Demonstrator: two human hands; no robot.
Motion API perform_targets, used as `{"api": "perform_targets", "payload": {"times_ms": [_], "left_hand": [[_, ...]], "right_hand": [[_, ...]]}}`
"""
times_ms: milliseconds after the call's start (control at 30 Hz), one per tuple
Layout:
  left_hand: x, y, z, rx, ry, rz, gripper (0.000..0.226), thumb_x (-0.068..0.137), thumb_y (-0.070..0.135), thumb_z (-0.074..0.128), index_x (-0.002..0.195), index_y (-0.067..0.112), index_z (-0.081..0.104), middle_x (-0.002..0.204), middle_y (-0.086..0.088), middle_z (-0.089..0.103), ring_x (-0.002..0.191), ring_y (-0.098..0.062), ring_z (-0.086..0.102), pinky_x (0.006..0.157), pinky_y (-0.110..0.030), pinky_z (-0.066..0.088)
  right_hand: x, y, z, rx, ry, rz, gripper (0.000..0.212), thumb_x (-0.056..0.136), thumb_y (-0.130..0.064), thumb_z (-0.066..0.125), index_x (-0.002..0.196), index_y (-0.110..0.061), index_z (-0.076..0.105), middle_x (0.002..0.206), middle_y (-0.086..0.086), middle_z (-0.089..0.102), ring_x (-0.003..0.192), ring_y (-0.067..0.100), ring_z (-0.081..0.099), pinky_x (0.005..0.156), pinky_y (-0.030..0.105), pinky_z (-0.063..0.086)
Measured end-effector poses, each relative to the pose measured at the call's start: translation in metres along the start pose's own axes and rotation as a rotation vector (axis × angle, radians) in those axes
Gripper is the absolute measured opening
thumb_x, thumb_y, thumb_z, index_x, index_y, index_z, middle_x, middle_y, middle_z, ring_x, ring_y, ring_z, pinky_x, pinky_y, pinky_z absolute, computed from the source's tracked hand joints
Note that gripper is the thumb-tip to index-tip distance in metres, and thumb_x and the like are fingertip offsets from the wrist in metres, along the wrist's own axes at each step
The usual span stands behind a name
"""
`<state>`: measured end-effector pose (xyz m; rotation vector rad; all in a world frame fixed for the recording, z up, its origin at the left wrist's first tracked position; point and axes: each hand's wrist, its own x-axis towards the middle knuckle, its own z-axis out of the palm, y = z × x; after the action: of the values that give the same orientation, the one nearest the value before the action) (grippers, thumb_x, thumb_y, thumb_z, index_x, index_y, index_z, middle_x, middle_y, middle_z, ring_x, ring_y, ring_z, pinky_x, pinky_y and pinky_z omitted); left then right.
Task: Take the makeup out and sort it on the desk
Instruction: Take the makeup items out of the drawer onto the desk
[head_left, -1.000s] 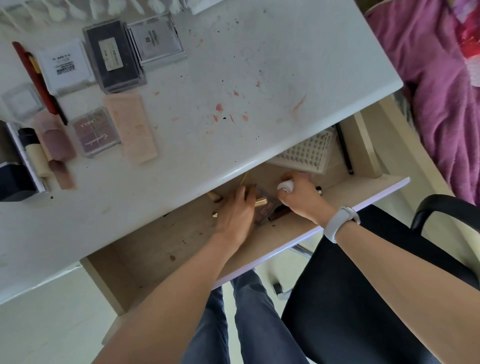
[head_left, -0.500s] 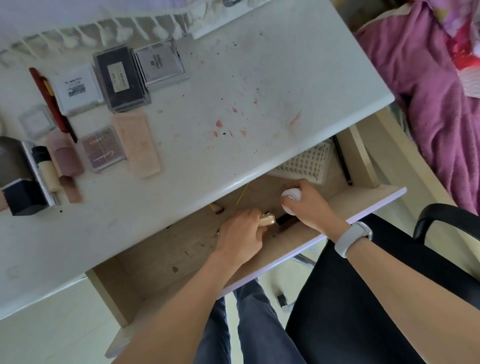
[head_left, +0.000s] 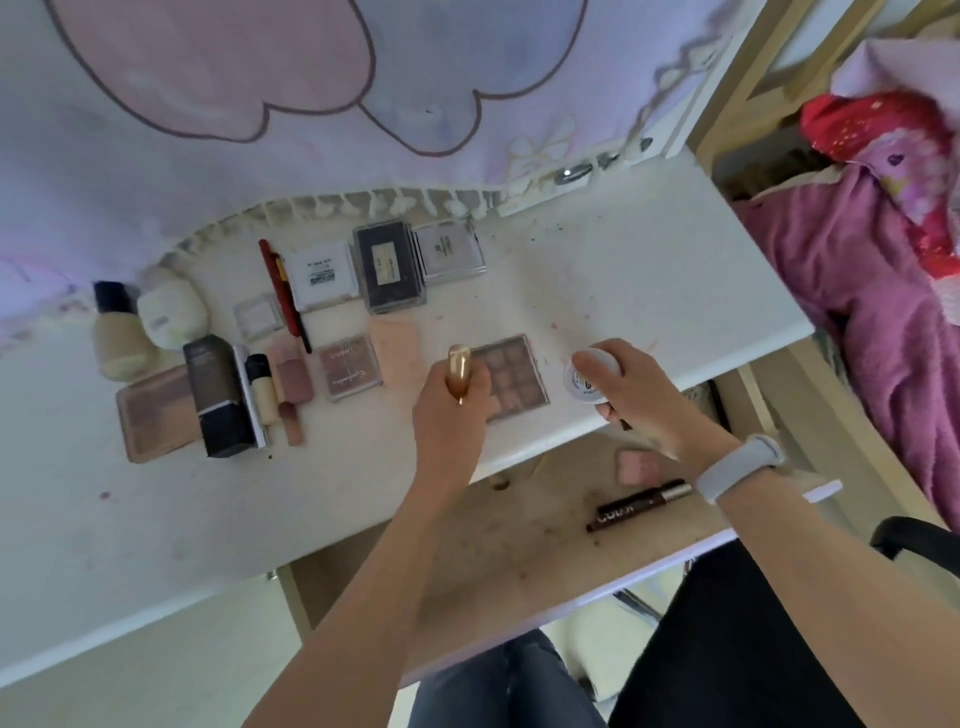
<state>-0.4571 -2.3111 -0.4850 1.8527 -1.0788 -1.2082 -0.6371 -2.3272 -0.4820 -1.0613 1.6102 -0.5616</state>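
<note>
The left hand (head_left: 451, 410) is curled around a shiny gold tube (head_left: 459, 370). It also seems to hold the near edge of a flat box of brown eye colours (head_left: 511, 376), which looks to lie flat on the desk (head_left: 649, 291). The tube sticks up out of the fist, so the hand can carry both things in one go.

The right hand (head_left: 641, 395) grips a small round white jar (head_left: 589, 382), thumb on top. A dark stick pokes out under its fingers, but I cannot tell what it is. This hand is above the desk's front edge.

Further left than the left hand, the makeup sits in neat rows: flat boxes side by side near the curtain (head_left: 208, 104), bottles and sticks together. Like goes with like, so the new things probably get put down next to the ones they match.

Below the right hand, the drawer (head_left: 519, 545) is open. A brown pencil (head_left: 641, 505) and a small pink block (head_left: 638, 466) lie inside, so the job looks not quite done.
</note>
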Motion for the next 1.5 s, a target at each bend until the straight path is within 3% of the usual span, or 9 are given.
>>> {"api": "perform_targets", "payload": {"times_ms": [167,300,533,667,833,1000,1167,1367,1500], "left_hand": [[0.035,0.022,0.003,0.011,0.037,-0.096,0.013,0.093,0.027,0.046,0.083,0.019,0.049,0.064,0.007,0.048,0.054,-0.009,0.045,0.047,-0.019,0.033],[0.055,0.028,0.003,0.128,-0.028,-0.134,0.012,0.093,0.021,0.041,0.095,0.013,0.05,0.071,0.005,0.049,0.066,-0.015,0.049,0.049,-0.023,0.033],[0.053,0.032,0.0,0.255,-0.068,0.038,0.034,0.093,0.012,0.045,0.127,0.008,0.042,0.121,-0.011,0.034,0.098,-0.024,0.046,0.089,-0.032,0.043],[0.053,0.031,0.004,0.625,-0.065,0.314,0.041,0.091,0.01,0.048,0.13,0.017,0.041,0.133,-0.004,0.035,0.11,-0.024,0.038,0.073,-0.031,0.046],[0.068,0.024,0.014,0.927,-0.135,0.37,0.053,0.093,0.024,0.049,0.141,0.021,0.026,0.149,0.002,0.019,0.11,-0.026,0.035,0.07,-0.031,0.043],[0.057,0.025,0.018,0.871,-0.082,0.316,0.051,0.089,0.015,0.048,0.137,0.018,0.033,0.144,0.0,0.028,0.106,-0.024,0.037,0.075,-0.029,0.038],[0.053,0.052,0.031,0.369,-0.146,0.038,0.069,0.086,0.007,0.048,0.145,0.01,0.013,0.136,-0.009,0.021,0.12,-0.025,0.031,0.1,-0.033,0.034],[0.061,0.074,0.074,0.364,-0.046,-0.006,0.066,0.092,0.012,0.047,0.146,0.015,0.009,0.13,-0.014,0.033,0.109,-0.031,0.046,0.082,-0.033,0.04],[0.068,0.072,0.089,0.576,0.118,0.081,0.049,0.089,0.023,0.052,0.134,0.016,0.032,0.099,-0.01,0.061,0.091,-0.03,0.058,0.065,-0.033,0.037]], "right_hand": [[0.034,-0.023,0.024,-0.007,0.037,0.053,0.024,0.088,-0.025,0.057,0.108,-0.016,0.048,0.083,0.001,0.055,0.055,0.01,0.05,0.038,0.016,0.034],[0.05,-0.03,0.029,-0.009,0.162,0.078,0.028,0.086,-0.026,0.061,0.106,-0.017,0.044,0.093,-0.001,0.052,0.075,0.016,0.054,0.053,0.02,0.037],[0.07,-0.04,0.026,-0.119,0.177,0.012,0.024,0.089,-0.02,0.053,0.111,-0.01,0.056,0.078,0.0,0.054,0.059,0.009,0.047,0.05,0.02,0.033],[0.084,-0.045,0.021,-0.083,0.187,0.069,0.024,0.091,-0.018,0.049,0.112,-0.01,0.054,0.073,0.0,0.053,0.053,0.011,0.047,0.042,0.021,0.035],[0.112,-0.06,0.022,-0.057,0.223,0.028,0.029,0.089,-0.018,0.053,0.116,-0.006,0.053,0.086,0.012,0.058,0.057,0.016,0.05,0.044,0.02,0.035],[0.135,-0.068,0.02,-0.119,0.198,-0.069,0.04,0.089,-0.008,0.047,0.129,-0.007,0.046,0.121,0.019,0.051,0.088,0.027,0.054,0.07,0.028,0.045],[0.128,-0.058,-0.007,-0.206,0.102,-0.135,0.051,0.087,-0.001,0.043,0.136,-0.014,0.038,0.132,0.013,0.039,0.1,0.027,0.052,0.089,0.037,0.049],[0.122,-0.045,-0.041,-0.362,0.121,-0.208,0.056,0.085,-0.011,0.058,0.137,-0.019,0.038,0.117,0.01,0.048,0.103,0.021,0.051,0.089,0.023,0.037],[0.126,-0.044,-0.05,-0.381,0.153,-0.234,0.043,0.084,-0.012,0.06,0.126,-0.013,0.052,0.093,0.001,0.056,0.086,0.016,0.053,0.076,0.01,0.034]]}}
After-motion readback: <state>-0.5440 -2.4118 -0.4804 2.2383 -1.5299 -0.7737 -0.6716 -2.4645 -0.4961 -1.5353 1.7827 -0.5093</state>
